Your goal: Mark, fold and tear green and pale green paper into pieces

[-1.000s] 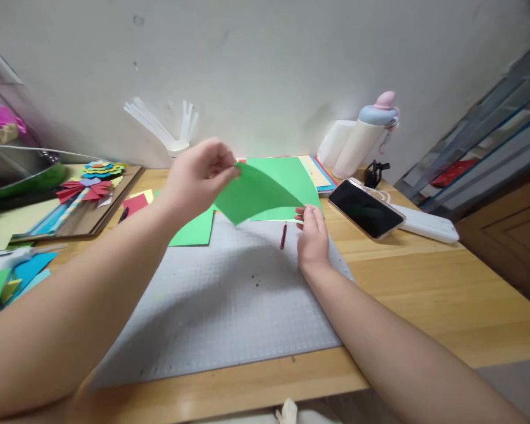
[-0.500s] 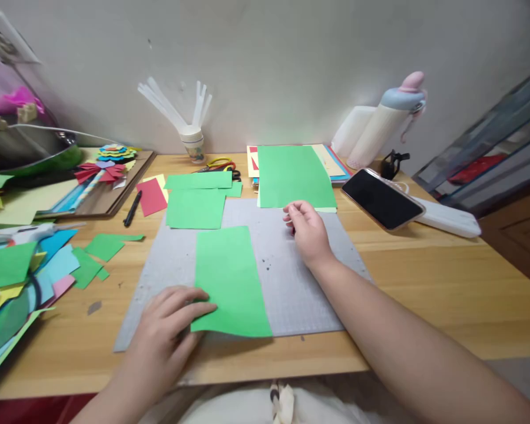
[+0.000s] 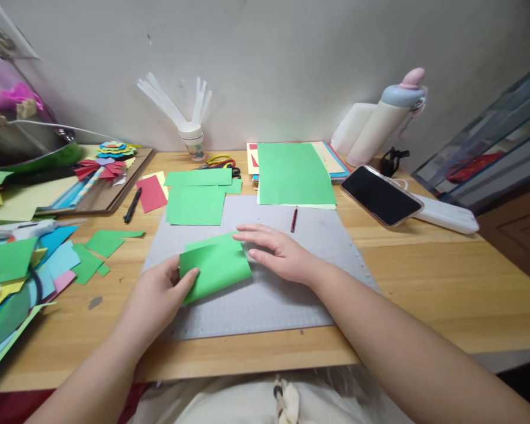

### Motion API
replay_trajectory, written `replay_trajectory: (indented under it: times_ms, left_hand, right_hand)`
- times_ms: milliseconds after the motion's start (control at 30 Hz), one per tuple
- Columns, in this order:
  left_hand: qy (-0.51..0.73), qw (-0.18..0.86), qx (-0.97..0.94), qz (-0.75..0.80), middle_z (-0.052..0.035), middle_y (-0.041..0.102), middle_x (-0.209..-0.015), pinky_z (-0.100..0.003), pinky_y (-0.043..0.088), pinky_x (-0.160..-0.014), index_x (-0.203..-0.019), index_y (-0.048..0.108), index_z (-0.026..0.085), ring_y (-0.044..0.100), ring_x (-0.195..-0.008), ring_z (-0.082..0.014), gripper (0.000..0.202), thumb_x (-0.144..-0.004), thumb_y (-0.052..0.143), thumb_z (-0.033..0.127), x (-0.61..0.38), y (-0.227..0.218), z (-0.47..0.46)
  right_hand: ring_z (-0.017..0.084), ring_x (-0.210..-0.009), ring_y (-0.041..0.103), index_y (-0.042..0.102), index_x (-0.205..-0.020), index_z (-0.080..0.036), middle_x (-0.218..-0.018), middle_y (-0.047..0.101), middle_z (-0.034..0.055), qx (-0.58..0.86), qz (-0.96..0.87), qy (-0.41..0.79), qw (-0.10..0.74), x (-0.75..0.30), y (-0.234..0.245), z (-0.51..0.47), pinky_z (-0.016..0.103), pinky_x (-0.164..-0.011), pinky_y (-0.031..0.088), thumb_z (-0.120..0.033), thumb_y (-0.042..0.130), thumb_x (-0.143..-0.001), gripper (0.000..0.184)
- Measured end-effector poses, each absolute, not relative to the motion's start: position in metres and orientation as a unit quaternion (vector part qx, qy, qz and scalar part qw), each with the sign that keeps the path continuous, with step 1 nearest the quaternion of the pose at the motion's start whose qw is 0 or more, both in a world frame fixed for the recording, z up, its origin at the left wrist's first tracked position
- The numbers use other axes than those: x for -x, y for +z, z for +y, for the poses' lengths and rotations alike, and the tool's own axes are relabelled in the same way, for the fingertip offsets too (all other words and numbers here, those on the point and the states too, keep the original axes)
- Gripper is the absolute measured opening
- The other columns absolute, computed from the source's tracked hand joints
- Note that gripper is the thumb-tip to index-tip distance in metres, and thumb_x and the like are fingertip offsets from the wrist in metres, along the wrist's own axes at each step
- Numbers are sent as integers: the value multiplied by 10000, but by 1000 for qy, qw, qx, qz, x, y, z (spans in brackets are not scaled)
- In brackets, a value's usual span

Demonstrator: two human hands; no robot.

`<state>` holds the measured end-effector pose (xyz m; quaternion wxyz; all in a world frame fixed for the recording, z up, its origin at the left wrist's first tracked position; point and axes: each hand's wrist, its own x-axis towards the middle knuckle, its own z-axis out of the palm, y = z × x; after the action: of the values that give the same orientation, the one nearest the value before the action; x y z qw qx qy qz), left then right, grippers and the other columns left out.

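Note:
A sheet of green paper (image 3: 216, 268) is bent over on itself above the grey cutting mat (image 3: 291, 306), its near end lifted toward the far edge. My left hand (image 3: 165, 288) grips the sheet's left side, thumb on top and fingers beneath. At the sheet's right far corner, my right hand (image 3: 276, 250) has its fingers stretched out, the tips at the paper's edge. Beyond that hand a short dark red pencil (image 3: 294, 220) lies on the mat.
Cut green pieces (image 3: 195, 206) lie at the mat's far left, near scissors (image 3: 221, 162) and a black pen (image 3: 133, 205). A paper stack (image 3: 294, 174) is at the back. A phone (image 3: 382, 195) and a bottle (image 3: 386, 121) stand right; coloured scraps (image 3: 48, 262) heap left.
My left hand has taken hold of the flat green sheet and bent its near end over. My right hand has let go of the pencil and moved left to the sheet.

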<state>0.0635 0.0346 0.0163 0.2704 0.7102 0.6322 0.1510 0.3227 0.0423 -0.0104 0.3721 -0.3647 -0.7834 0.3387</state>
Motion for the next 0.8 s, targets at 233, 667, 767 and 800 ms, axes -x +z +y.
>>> replay_trajectory:
  times_ms: [233, 667, 767, 800]
  left_hand:
    - [190, 71, -788, 581, -128, 647, -1068, -403, 458, -815, -1268, 528, 149, 602, -966, -289, 510, -865, 494, 460, -65, 12, 44]
    - [48, -56, -949, 308, -78, 618, -1311, -431, 442, -907, -1299, 560, 226, 592, -1119, -267, 489, -854, 418, 80, -87, 5, 23]
    - [58, -29, -946, 317, -82, 606, -1329, -440, 457, -920, -1316, 549, 229, 582, -1148, -270, 494, -858, 415, 100, -84, 0, 26]
    - [62, -19, -946, 319, -81, 597, -1342, -443, 455, -935, -1326, 540, 230, 576, -1164, -270, 499, -859, 415, 107, -83, -1, 27]
  right_hand:
    - [197, -1362, 416, 609, -1262, -254, -1423, 528, 55, 417, -844, 277, 193, -322, -6, 41, 567, -1149, 150, -189, 409, -959, 369]
    - [153, -1424, 300, 406, -1442, -202, -1531, 372, 81, 452, -818, 294, 198, -323, -6, 44, 530, -1172, 119, -170, 330, -957, 492]
    - [154, -1421, 305, 416, -1436, -217, -1527, 383, 80, 454, -814, 297, 208, -324, -8, 46, 526, -1171, 122, -170, 333, -953, 493]
    - [157, -1419, 309, 422, -1433, -219, -1524, 388, 80, 453, -814, 296, 210, -324, -8, 46, 528, -1171, 122, -174, 334, -953, 489]
